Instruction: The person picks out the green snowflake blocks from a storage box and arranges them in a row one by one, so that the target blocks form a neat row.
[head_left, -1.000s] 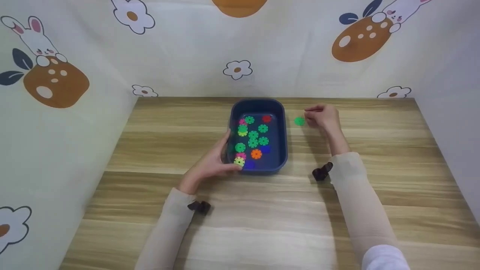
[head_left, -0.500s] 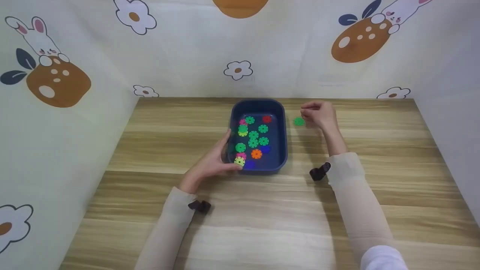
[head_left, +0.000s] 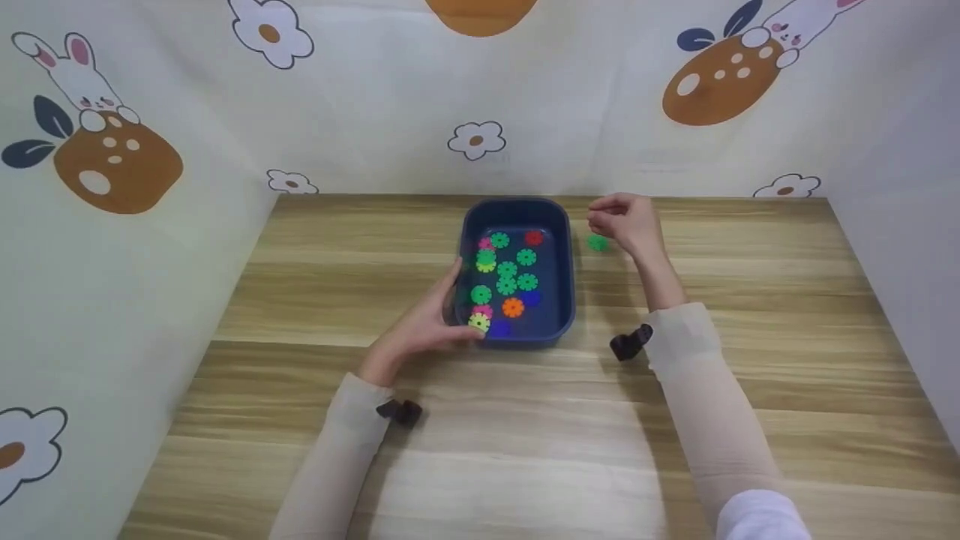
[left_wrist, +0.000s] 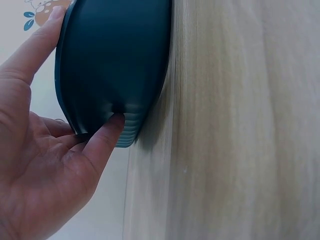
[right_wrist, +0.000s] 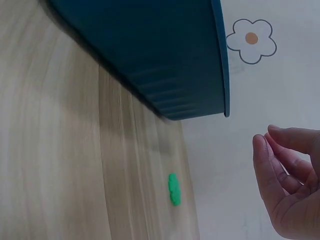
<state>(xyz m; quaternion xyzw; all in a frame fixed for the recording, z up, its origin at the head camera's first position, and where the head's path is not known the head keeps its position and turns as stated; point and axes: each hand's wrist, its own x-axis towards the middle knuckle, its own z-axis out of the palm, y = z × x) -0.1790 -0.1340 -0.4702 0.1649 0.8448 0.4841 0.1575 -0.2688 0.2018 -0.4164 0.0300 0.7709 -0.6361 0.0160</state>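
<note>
The box (head_left: 553,319) is set upright on the desk (head_left: 555,435), with coloured discs (head_left: 513,307) scattered on its floor, some overlapped. It is gripped at the near left corner by the left hand (head_left: 424,322), fingers and thumb spread along two sides. Just right of the box, a green disc (head_left: 597,244) is laid on the desk. Near it the right hand (head_left: 630,223) is raised, fingertips and thumb drawn together; whether anything is pinched cannot be told. Behind, a printed sheet (head_left: 555,97) is seen.
</note>
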